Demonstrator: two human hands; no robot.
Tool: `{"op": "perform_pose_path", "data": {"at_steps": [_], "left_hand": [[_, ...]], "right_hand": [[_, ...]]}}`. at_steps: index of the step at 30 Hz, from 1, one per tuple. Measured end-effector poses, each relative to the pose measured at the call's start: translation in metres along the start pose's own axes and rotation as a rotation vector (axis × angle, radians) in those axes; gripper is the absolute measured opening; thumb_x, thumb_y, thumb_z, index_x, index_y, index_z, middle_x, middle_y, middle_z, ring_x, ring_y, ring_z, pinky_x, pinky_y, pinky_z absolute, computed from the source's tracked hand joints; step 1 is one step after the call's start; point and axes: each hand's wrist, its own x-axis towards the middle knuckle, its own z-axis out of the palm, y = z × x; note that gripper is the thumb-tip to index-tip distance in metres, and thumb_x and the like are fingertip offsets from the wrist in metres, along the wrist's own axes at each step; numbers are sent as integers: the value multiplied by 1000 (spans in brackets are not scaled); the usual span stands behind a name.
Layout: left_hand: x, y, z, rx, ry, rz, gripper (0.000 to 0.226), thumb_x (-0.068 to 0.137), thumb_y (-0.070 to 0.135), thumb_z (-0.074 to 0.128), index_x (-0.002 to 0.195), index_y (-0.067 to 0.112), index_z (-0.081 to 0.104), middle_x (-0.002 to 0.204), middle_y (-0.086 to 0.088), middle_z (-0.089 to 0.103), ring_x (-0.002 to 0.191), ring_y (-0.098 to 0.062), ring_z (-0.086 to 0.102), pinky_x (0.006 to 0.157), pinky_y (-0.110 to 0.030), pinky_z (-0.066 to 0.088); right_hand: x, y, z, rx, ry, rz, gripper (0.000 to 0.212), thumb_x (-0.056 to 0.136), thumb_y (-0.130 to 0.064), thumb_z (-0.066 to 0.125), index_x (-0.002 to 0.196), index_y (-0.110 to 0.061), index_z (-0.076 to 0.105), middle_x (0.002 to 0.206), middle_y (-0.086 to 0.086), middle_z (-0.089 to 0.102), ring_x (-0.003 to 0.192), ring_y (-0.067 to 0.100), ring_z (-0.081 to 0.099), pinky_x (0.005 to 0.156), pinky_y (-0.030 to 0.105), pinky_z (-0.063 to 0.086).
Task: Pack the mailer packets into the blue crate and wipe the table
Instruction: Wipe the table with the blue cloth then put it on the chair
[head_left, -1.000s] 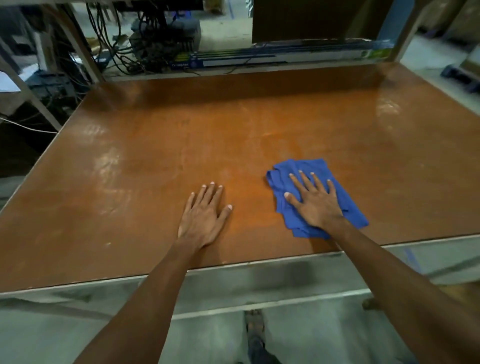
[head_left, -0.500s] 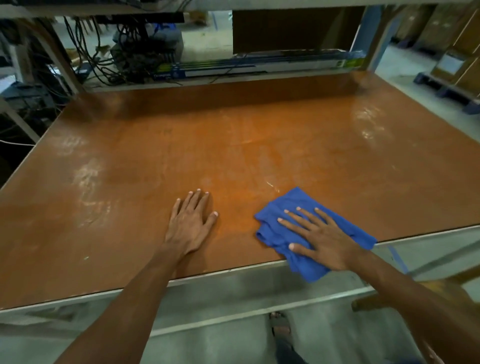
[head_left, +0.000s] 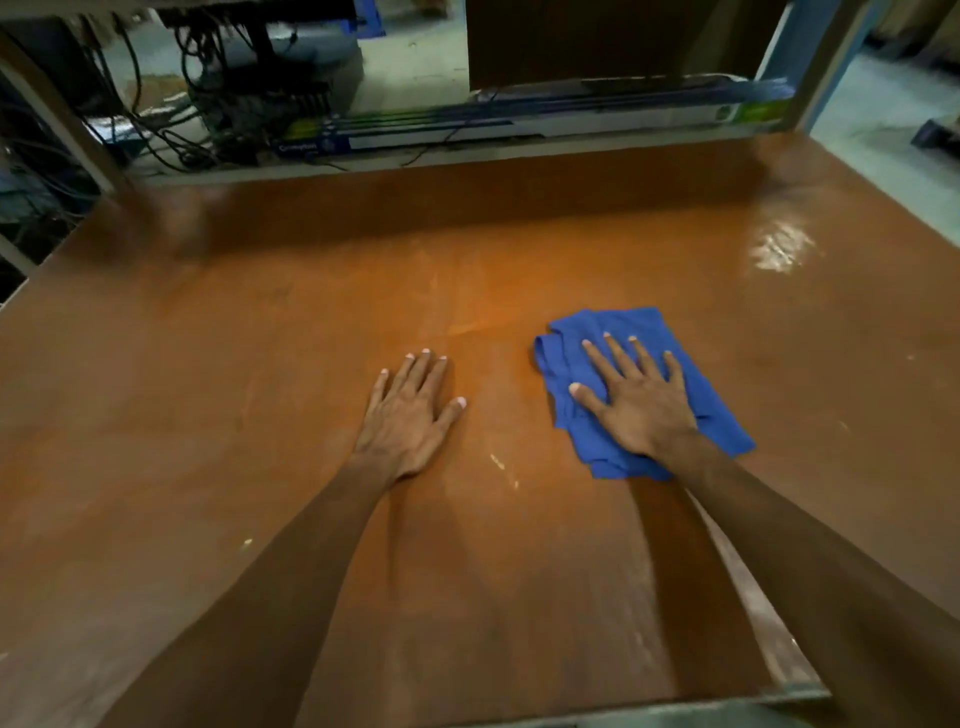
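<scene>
While both forearms reach in over the near edge of the brown table (head_left: 208, 364), the left hand (head_left: 408, 415) lies flat on the wood just left of the blue cloth (head_left: 644, 321), fingers straight, holding nothing. The right hand (head_left: 636, 405) presses down on the cloth with its fingers spread. Beyond the cloth, past the table's far edge, lie blurred cables (head_left: 171, 130) and what may be long flat boxes (head_left: 519, 127).

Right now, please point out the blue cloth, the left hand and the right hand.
blue cloth (head_left: 712, 422), head view, bare right part.
left hand (head_left: 408, 415), head view, back of hand.
right hand (head_left: 640, 410), head view, back of hand.
</scene>
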Motion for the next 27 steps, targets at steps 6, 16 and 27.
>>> {"op": "perform_pose_path", "data": {"at_steps": [6,16,27], "left_hand": [[60,7,7,24,25,-25,74,94,64,17,158,28,12,165,6,4,152,-12,1,123,-43,5],[140,7,8,35,27,-73,78,89,72,9,157,33,7,165,9,1,152,-11,-2,123,-43,3],[143,8,8,44,63,-80,73,92,72,12,156,38,5,164,13,0,151,-8,-3,123,-42,5]], "right_hand": [[67,7,2,-61,3,-422,79,83,-80,-8,153,-46,4,163,-17,7,151,13,5,120,48,2],[193,32,-7,-35,-7,-333,77,85,-79,1,153,-45,0,164,-14,2,152,16,1,120,52,1],[310,19,-14,21,20,-185,89,79,-84,-8,155,-40,6,165,-7,9,151,22,7,119,56,5]]}}
